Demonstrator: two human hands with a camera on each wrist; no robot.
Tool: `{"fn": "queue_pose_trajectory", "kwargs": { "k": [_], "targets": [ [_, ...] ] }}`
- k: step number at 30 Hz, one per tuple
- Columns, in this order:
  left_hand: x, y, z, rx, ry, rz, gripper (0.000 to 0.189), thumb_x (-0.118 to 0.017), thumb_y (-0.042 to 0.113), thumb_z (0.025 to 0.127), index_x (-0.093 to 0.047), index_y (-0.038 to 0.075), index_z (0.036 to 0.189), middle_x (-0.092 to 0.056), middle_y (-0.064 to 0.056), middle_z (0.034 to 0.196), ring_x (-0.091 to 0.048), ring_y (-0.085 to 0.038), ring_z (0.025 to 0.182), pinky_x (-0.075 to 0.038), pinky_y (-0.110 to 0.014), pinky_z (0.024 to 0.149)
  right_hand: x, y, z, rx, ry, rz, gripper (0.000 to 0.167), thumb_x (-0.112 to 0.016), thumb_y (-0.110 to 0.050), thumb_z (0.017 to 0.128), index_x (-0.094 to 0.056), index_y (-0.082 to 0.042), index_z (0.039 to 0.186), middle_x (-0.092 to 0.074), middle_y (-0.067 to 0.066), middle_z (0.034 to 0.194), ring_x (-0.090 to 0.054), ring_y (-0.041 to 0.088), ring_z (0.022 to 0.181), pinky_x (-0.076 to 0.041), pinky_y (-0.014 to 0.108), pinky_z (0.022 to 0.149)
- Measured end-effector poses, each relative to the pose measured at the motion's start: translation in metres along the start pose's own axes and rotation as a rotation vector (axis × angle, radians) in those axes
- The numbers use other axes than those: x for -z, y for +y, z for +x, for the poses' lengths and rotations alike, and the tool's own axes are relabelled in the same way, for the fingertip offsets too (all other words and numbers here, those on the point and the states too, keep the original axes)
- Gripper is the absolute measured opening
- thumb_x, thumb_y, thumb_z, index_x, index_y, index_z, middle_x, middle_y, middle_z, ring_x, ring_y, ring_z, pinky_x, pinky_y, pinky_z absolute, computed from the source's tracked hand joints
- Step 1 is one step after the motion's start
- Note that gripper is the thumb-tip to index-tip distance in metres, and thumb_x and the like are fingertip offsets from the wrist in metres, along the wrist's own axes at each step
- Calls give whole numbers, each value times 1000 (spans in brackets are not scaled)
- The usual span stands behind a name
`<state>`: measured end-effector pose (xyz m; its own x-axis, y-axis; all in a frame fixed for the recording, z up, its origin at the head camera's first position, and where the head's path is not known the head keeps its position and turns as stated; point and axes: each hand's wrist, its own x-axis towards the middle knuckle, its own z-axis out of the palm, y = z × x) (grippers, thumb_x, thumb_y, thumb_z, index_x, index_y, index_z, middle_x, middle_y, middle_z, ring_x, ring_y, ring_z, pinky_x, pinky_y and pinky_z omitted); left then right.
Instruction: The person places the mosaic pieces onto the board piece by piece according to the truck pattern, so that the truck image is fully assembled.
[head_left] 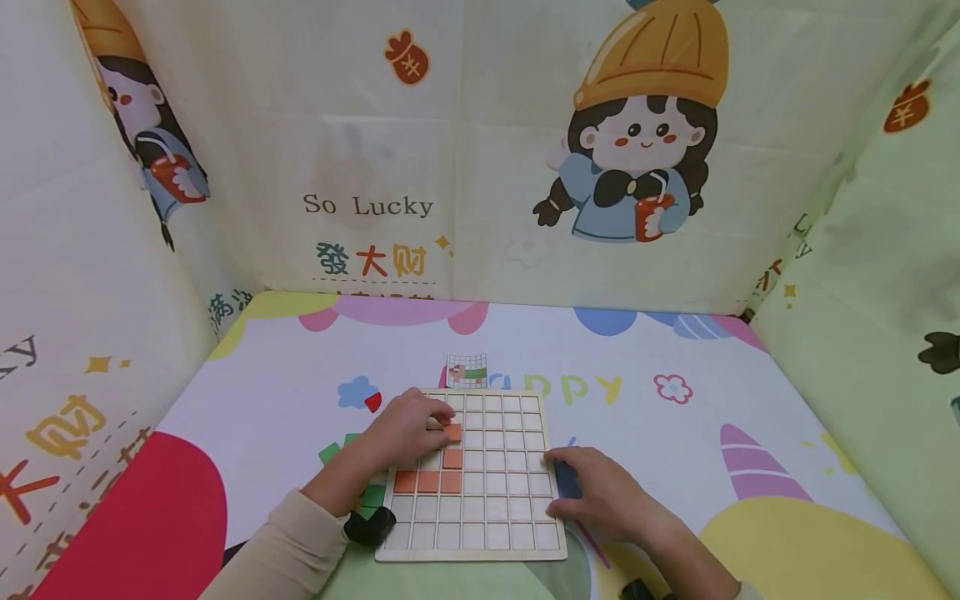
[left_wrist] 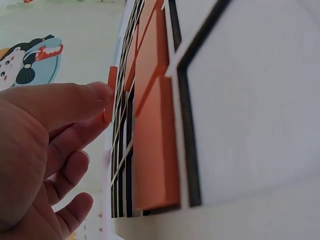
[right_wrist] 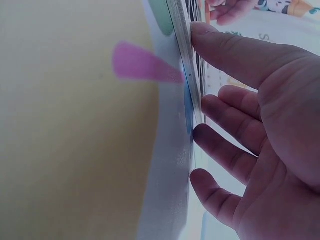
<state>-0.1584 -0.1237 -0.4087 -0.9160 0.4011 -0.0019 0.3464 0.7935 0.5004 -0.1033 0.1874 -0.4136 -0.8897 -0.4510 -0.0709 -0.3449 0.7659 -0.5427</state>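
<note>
A pale wooden grid board point(head_left: 472, 556) lies flat in front of me, its cells marked by thin raised lines. My left hand point(head_left: 405, 429) reaches over its upper left part. Between thumb and finger it pinches a thin square orange tile point(left_wrist: 111, 95), held close to the board's surface. Several other orange tiles point(head_left: 428, 482) sit in cells nearer me, forming a row with more stacked above its right end. At the board's right edge, my right hand point(head_left: 603, 492) rests its thumb and fingertips against the side, fingers spread and nearly straight.
Green tiles point(head_left: 372, 496) lie left of the board, partly hidden by the left forearm. Farther back there is a small red piece point(head_left: 372, 402). A small card point(head_left: 467, 372) with a coloured grid pattern stands behind the board. Printed cloth walls point(head_left: 495, 167) enclose the table.
</note>
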Motion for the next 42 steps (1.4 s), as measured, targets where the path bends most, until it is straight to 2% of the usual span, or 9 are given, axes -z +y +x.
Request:
{"fn": "queue_pose_trajectory", "kwargs": {
  "k": [6, 15, 22, 36, 42],
  "targets": [
    [-1, 0, 0, -4, 0, 14, 27, -74, 19, 89, -74, 11, 115, -67, 7, 97, -53, -18, 99, -49, -37, 82, 0, 0, 0, 5, 1, -2, 57, -84, -31, 80, -62, -10, 128, -62, 9, 127, -55, 32, 121, -42, 54, 100],
    [-1, 1, 0, -12, -10, 4, 26, -74, 17, 88, -75, 10, 114, -67, 5, 97, -52, -16, 94, -48, -36, 77, 0, -1, 0, 3, 1, 3, 57, -84, -30, 79, -62, -9, 128, -62, 8, 126, -55, 32, 119, -43, 54, 98],
    [-3, 0, 1, -16, -14, -13, 27, -74, 17, 88, -75, 9, 113, -68, 5, 96, -52, -16, 95, -48, -36, 78, 1, -1, 0, -4, 4, 2, 57, -84, -31, 79, -62, -10, 128, -62, 8, 127, -55, 31, 120, -43, 53, 99],
    [-4, 2, 1, 17, -27, -12, 29, -76, 18, 86, -75, 11, 115, -68, 6, 97, -50, -15, 91, -46, -34, 75, -1, -1, -1, -20, 13, 8, 58, -85, -32, 77, -63, -12, 127, -62, 8, 127, -55, 32, 121, -42, 55, 100],
    [-4, 3, 0, 4, -23, 1, 30, -76, 18, 86, -75, 10, 115, -67, 5, 97, -50, -15, 91, -46, -33, 74, -1, -1, -1, -17, 15, 8, 58, -85, -32, 77, -63, -12, 127, -62, 8, 127, -55, 32, 121, -42, 54, 100]
  ]
}}
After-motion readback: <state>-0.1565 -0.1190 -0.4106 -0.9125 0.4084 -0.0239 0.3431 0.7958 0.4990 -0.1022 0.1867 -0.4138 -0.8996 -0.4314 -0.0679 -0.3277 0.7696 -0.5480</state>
